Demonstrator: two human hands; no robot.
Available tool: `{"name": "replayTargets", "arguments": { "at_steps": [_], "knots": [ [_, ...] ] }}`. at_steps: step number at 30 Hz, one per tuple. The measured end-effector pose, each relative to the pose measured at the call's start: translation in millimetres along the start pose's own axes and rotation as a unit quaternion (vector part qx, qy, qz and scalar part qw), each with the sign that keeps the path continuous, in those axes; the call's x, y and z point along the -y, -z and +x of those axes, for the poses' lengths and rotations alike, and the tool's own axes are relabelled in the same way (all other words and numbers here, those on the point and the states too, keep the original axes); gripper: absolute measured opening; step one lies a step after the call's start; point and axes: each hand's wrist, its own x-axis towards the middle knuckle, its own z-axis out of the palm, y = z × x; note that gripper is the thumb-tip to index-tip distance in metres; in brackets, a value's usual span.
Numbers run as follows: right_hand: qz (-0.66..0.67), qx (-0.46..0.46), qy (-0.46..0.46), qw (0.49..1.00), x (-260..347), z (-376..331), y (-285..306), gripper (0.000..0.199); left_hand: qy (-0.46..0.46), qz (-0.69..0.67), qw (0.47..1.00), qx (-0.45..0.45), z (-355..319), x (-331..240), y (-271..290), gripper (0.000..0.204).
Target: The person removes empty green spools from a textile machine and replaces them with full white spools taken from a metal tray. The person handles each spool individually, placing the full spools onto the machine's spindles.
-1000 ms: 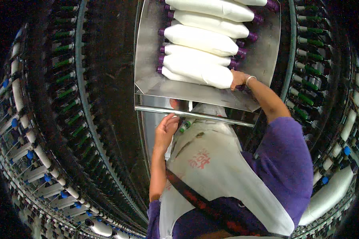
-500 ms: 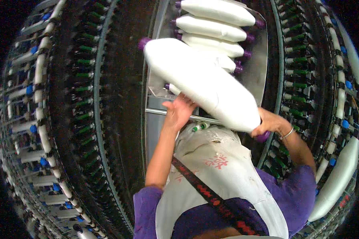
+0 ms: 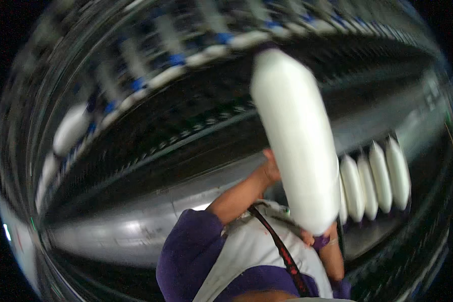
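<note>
A large white roving bobbin [image 3: 297, 146] with purple ends stands nearly upright before me, its top leaning left. At its lower end, my right hand [image 3: 331, 234] is closed round the purple tip. My left hand [image 3: 272, 166] is at the bobbin's left side, its thumb showing by the edge. The other fingers of that hand are hidden behind the bobbin, which they appear to support. Motion blurs much of the view.
Several similar white bobbins [image 3: 381, 176] lie side by side in a metal cart at the right. A spinning frame with white rolls and blue parts [image 3: 176, 59] curves across the far side. Another full bobbin [image 3: 71, 130] hangs at the upper left. A shiny metal surface [image 3: 136, 221] stretches left.
My view has turned left, so the cart now shows at the right. The held bobbin has swung from a slant to nearly upright, its lower end still in my right hand.
</note>
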Motion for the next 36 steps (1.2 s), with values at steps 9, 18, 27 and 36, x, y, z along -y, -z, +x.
{"name": "replayTargets", "arguments": {
  "at_steps": [9,18,27,36],
  "knots": [
    [-0.793,-0.215,0.078,0.564,36,148,-52,0.077,-0.081,0.084,0.982,-0.149,-86,-153,29,0.108],
    [-0.872,-0.219,0.394,0.192,203,320,-142,0.062,0.006,0.631,0.754,-0.183,-10,-278,-41,0.085],
    [-0.891,-0.22,0.397,0.02,263,431,-181,0.061,-0.181,0.969,0.084,-0.145,106,-398,-42,0.111],
    [-0.78,-0.521,0.18,0.296,18,131,95,0.104,-0.194,0.957,-0.05,-0.208,91,-374,-19,0.124]
  ]
}}
